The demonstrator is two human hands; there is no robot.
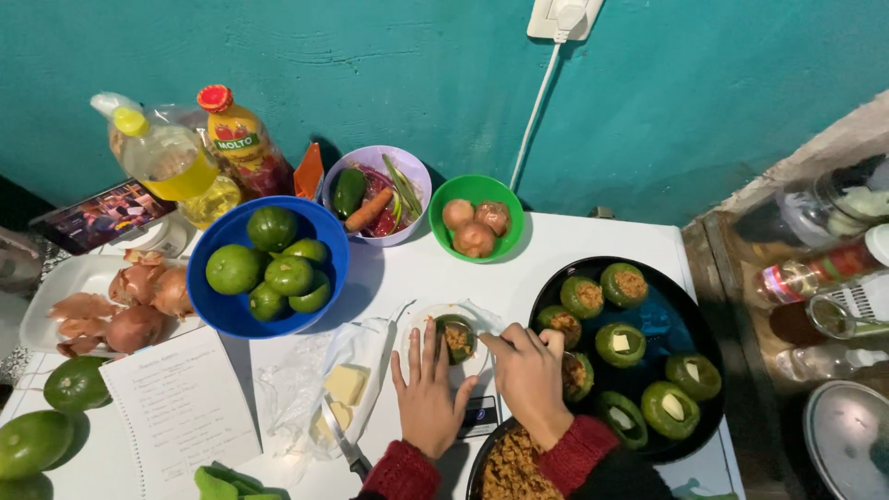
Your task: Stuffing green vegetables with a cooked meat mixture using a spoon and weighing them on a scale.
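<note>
1. Now the stuffing step looks in hand: the left hand (426, 389) lies flat, fingers apart, steadying a small plate (419, 326) on the white surface (556, 245).
2. Right hand (528, 370), fingers pinched together, touches the green pepper (456, 338).
3. Hollowed, part-filled with brown mince; next likely calls for more filling from the pan (509, 468).
</note>
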